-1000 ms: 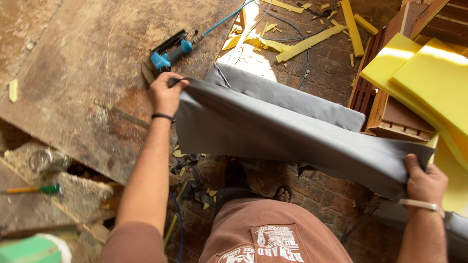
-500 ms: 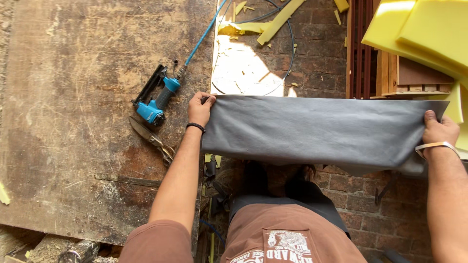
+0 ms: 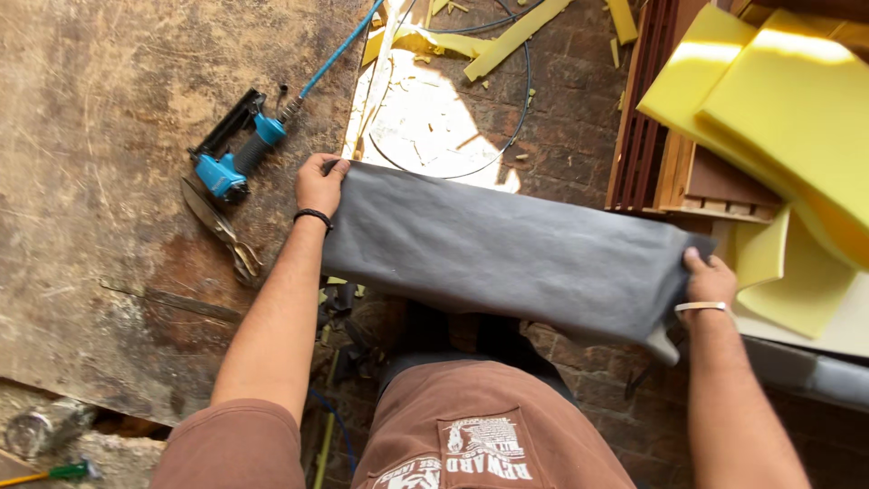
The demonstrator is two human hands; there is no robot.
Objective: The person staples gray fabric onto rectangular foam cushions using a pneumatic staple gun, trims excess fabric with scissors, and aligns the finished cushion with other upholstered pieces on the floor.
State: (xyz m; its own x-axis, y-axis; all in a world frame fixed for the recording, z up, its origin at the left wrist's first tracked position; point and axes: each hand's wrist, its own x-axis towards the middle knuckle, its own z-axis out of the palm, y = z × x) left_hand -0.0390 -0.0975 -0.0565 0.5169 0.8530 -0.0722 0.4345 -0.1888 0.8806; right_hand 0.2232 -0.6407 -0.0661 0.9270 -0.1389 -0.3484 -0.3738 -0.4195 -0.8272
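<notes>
The left hand (image 3: 319,184) and right hand (image 3: 709,281), well apart, each grip one end of a grey sheet (image 3: 507,249) stretched level above the brick floor (image 3: 561,127). At left, a worn wooden bench (image 3: 100,181) carries a blue staple gun (image 3: 231,154) and scissors (image 3: 222,228). Yellow foam (image 3: 778,100) lies far right.

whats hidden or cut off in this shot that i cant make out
Head view only:
- The fingers of the left hand and right hand are partly tucked behind the grey sheet.
- The floor and legs under the grey sheet are covered by it.
- The blue hose of the blue air stapler runs off the top edge.
- The yellow foam slabs are cut by the right edge.
</notes>
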